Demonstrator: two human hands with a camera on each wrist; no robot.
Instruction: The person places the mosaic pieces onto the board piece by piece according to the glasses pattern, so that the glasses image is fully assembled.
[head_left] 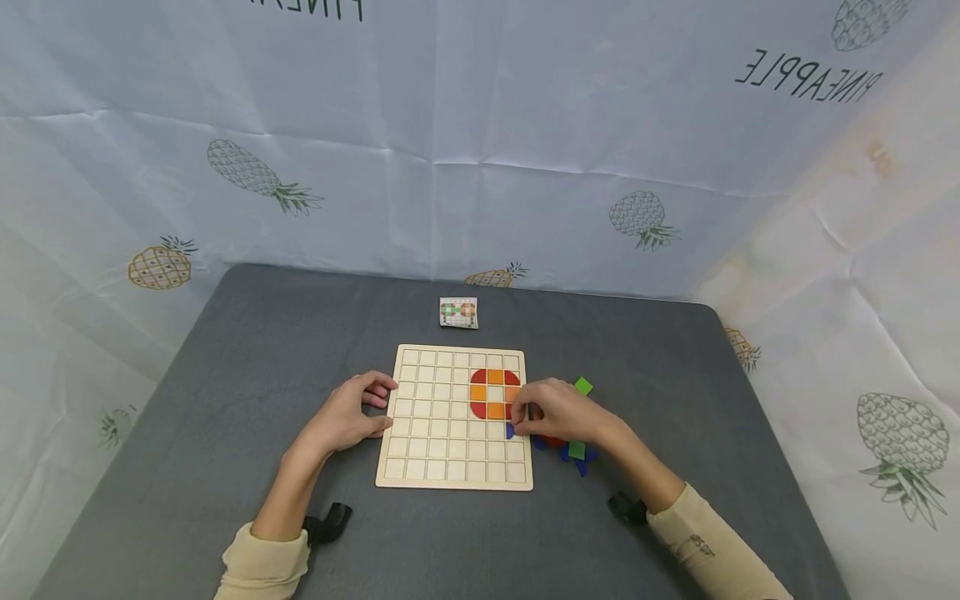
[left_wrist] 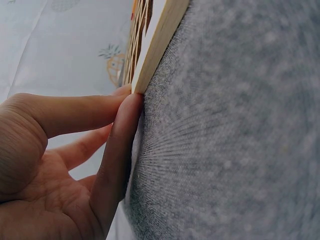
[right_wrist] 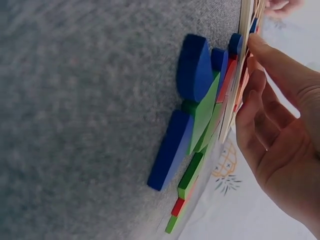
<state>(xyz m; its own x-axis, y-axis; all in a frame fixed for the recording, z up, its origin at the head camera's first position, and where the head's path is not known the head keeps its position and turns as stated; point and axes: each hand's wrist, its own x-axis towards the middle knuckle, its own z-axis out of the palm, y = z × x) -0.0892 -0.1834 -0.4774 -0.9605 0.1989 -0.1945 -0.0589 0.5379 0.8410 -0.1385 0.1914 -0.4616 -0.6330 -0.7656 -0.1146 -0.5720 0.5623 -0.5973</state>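
A pale wooden grid board [head_left: 420, 450] lies on the dark table. My left hand [head_left: 348, 412] rests at its left edge, thumb and fingertips spread along the side; the left wrist view shows the digits touching the board's edge [left_wrist: 150, 62]. Over the board's right edge, my right hand [head_left: 558, 410] pinches a small blue tile [head_left: 510, 431] on the grid, below a ring of red and orange tiles [head_left: 478, 392]. The fingertips partly cover this blue tile. The ring's right side is partly hidden by that hand.
Loose blue, green and red tiles lie right of the board, including a green tile [head_left: 583, 386] and a blue tile [right_wrist: 194, 67]. Behind the board lies a small pattern card [head_left: 458, 312]. A pineapple-print cloth [head_left: 480, 208] hangs beyond the table [head_left: 315, 317].
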